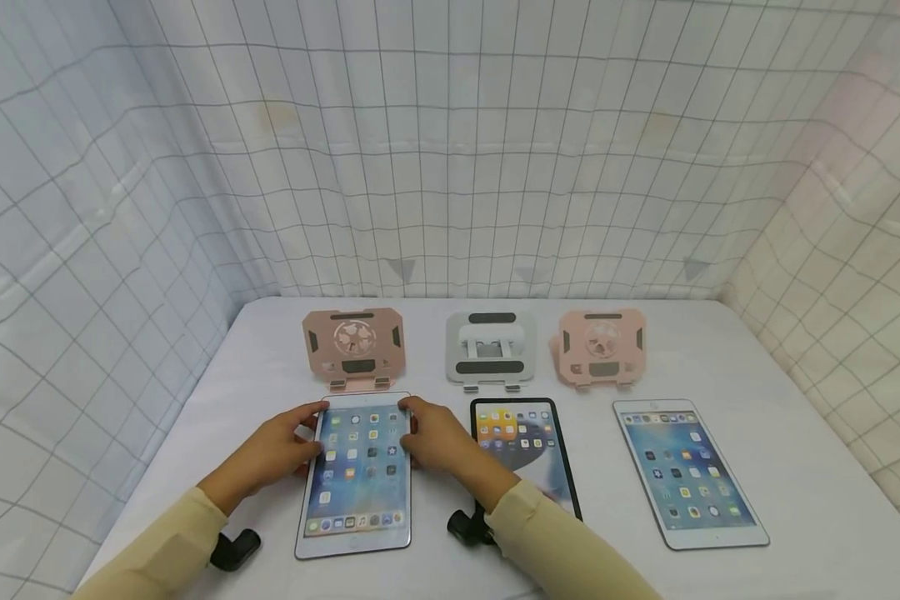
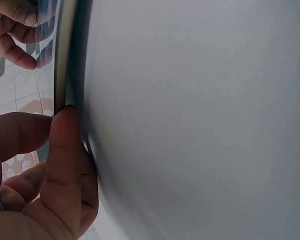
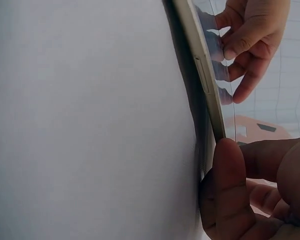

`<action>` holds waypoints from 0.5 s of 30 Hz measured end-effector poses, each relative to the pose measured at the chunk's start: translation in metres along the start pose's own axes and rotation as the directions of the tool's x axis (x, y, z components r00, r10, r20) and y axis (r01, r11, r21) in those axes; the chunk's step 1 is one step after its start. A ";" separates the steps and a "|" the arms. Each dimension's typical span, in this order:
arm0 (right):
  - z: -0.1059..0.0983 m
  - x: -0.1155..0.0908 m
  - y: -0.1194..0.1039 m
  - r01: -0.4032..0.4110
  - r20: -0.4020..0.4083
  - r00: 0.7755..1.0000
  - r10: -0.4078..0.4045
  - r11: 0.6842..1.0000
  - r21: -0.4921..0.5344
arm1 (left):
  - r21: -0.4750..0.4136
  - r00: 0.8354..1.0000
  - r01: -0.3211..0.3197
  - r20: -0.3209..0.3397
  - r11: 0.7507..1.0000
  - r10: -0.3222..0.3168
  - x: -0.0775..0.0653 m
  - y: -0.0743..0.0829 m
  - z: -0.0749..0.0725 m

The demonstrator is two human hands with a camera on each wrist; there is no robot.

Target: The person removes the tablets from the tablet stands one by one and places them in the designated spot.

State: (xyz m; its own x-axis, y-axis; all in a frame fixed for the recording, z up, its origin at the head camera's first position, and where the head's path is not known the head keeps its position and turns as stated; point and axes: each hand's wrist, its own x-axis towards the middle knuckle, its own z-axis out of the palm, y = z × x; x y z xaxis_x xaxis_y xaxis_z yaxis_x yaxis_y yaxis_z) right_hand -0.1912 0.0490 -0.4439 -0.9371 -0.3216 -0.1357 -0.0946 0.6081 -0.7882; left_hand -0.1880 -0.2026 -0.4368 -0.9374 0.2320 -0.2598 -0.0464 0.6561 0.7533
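A white-framed tablet (image 1: pixel 356 468) lies face up at the left of centre, its screen lit with app icons. My left hand (image 1: pixel 277 447) grips its left edge, thumb on the face and fingers at the side. On the opposite edge, my right hand (image 1: pixel 441 437) holds it the same way. In the left wrist view, fingertips of the left hand (image 2: pixel 60 175) reach under the edge beside a dark shadow. The right wrist view shows the right hand (image 3: pixel 240 192) likewise pinching the rim. Just beyond the tablet stands a rose-pink folding stand (image 1: pixel 322 346).
A white stand (image 1: pixel 528 333) and a paler pink stand (image 1: pixel 625 321) stand along the back. A black-framed tablet (image 1: pixel 536 462) lies partly under my right forearm. Another white tablet (image 1: pixel 693 475) lies at the right. White gridded cloth (image 1: pixel 480 183) walls the table.
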 end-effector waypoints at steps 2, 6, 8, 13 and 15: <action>0.000 0.000 -0.001 0.007 -0.005 1.000 -0.007 1.000 -0.023 | 0.028 1.000 0.014 -0.010 1.000 -0.014 0.000 0.002 0.001; 0.000 0.000 -0.002 0.005 -0.011 1.000 -0.006 0.998 -0.060 | 0.063 0.999 0.033 -0.030 0.997 -0.031 0.001 0.004 0.003; 0.000 0.000 -0.002 -0.002 -0.010 1.000 0.001 0.998 -0.066 | 0.078 0.999 0.034 -0.039 0.996 -0.031 0.001 0.005 0.004; 0.000 0.000 -0.002 -0.004 -0.023 1.000 0.002 0.995 -0.098 | 0.112 0.998 0.028 -0.050 0.993 -0.023 -0.001 0.007 0.003; -0.001 -0.001 -0.002 -0.005 -0.030 1.000 0.001 0.994 -0.111 | 0.116 0.998 0.030 -0.052 0.993 -0.024 -0.001 0.008 0.002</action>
State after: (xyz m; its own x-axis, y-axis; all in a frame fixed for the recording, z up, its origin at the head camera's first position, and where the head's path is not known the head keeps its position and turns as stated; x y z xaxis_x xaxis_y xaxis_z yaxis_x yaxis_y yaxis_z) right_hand -0.1908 0.0487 -0.4411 -0.9467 -0.2992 -0.1190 -0.1270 0.6867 -0.7157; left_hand -0.1862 -0.1963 -0.4322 -0.9527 0.1781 -0.2461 -0.0344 0.7418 0.6698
